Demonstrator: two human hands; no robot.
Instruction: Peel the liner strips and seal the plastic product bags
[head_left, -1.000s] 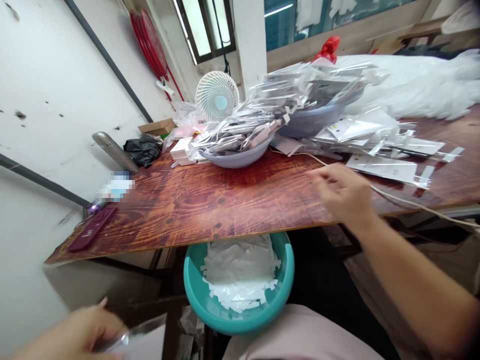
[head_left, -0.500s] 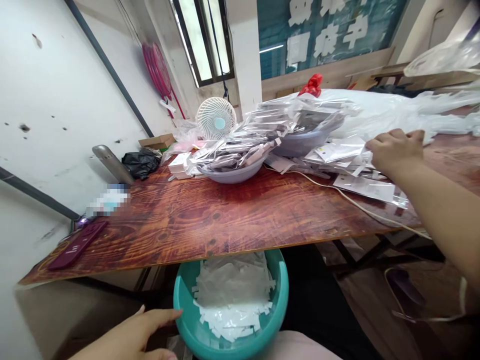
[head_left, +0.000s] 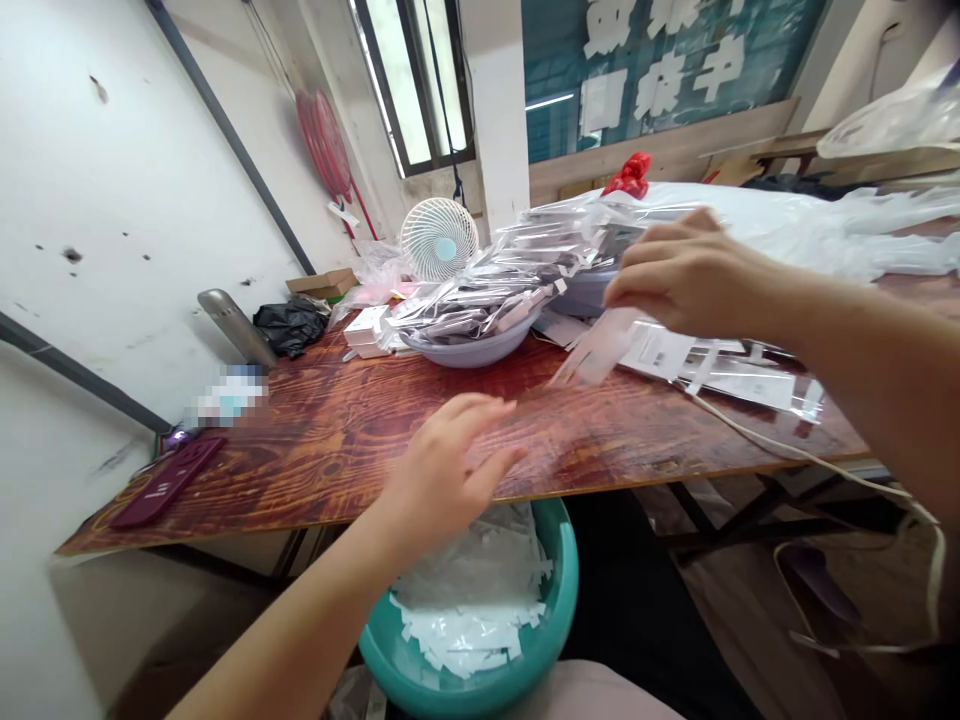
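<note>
Over the table's right half, my right hand pinches a pale, see-through plastic packet that hangs down from its fingers, smeared by motion. My left hand is open above the table's front edge, thumb and fingers apart, with nothing in it. Below it, a teal basin holds a pile of white, clear-wrapped packets; the left forearm covers part of the rim. Beneath my right hand lie more flat white packets in clear film on the table.
Two pale lilac bowls heaped with clear packets, the nearer bowl in front, stand mid-table near a white fan. A white cable runs across the wooden table. At left lie a maroon power strip and a grey bottle.
My right hand has moved left from the packets at the right and now holds a clear packet. My left hand has risen from beside the basin to above the table edge.
</note>
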